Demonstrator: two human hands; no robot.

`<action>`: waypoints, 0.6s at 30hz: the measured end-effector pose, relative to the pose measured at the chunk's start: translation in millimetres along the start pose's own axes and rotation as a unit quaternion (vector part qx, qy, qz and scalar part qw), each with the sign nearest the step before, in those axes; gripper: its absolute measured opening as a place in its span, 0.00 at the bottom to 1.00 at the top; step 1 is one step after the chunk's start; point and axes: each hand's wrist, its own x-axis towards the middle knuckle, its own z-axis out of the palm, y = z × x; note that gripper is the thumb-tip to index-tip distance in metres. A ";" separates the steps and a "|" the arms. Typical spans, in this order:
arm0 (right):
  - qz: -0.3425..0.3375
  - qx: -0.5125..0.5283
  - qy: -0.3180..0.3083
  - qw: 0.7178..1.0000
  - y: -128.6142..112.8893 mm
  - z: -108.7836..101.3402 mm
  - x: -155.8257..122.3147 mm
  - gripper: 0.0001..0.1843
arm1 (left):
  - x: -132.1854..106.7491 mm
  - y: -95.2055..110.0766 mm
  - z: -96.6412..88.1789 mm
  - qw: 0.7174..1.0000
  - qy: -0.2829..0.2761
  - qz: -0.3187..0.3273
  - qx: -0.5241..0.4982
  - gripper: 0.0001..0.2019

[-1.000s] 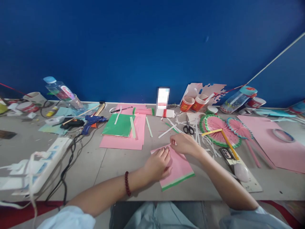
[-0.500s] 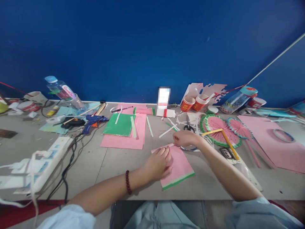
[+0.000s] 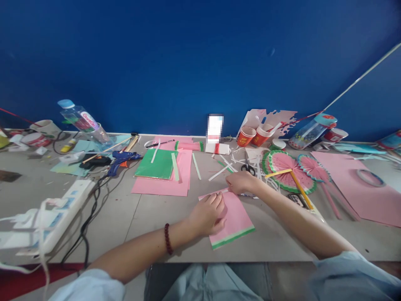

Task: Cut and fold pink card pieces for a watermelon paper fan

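Observation:
A pink paper sheet (image 3: 234, 219) with a white and green band along its near edge lies on the grey table (image 3: 150, 221) in front of me. My left hand (image 3: 207, 214), with a dark red bead bracelet at the wrist, presses down on the sheet's left side with curled fingers. My right hand (image 3: 241, 182) is at the sheet's far corner, fingers pinched together on a thin white strip or the sheet's edge; I cannot make out which. Black scissors (image 3: 248, 169) lie just beyond that hand among white paper strips (image 3: 219, 172).
Watermelon paper fans (image 3: 288, 173) with yellow sticks lie to the right, beside a large pink sheet (image 3: 354, 186) and a tape roll (image 3: 367, 177). Red paper cups (image 3: 253, 136) stand at the back. Green and pink sheets (image 3: 163, 171), a blue glue gun (image 3: 120, 161), a bottle (image 3: 82, 121) and a power strip (image 3: 46, 217) are left.
My right hand moved away from the left hand, up and to the right along the sheet's far corner, then settled there. The left hand stayed pressed on the pink sheet.

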 end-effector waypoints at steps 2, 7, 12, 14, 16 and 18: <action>0.005 -0.001 -0.004 1.000 -1.0 0.4 -0.5 0.12 | 0.0 0.0 1.2 1.000 0.001 0.000 -0.001 0.29; 0.010 -0.003 0.000 1.000 -3.3 1.7 -0.4 0.13 | 0.0 -0.5 0.8 1.000 -0.002 -0.002 -0.008 0.28; 0.007 -0.006 -0.006 1.000 -3.3 2.0 -1.0 0.13 | -0.6 -0.7 -0.1 1.000 -0.004 -0.002 -0.009 0.28; 0.006 -0.007 -0.007 1.000 -3.0 2.1 -1.4 0.14 | -0.7 -0.2 0.1 1.000 -0.005 -0.005 -0.007 0.28; 0.005 -0.005 -0.008 1.000 -2.7 2.1 -1.6 0.15 | -0.5 0.3 -0.2 1.000 -0.006 -0.007 -0.006 0.28; 0.004 -0.004 -0.010 1.000 -1.9 1.8 -1.8 0.14 | 0.0 0.3 -1.6 1.000 -0.009 -0.004 -0.004 0.28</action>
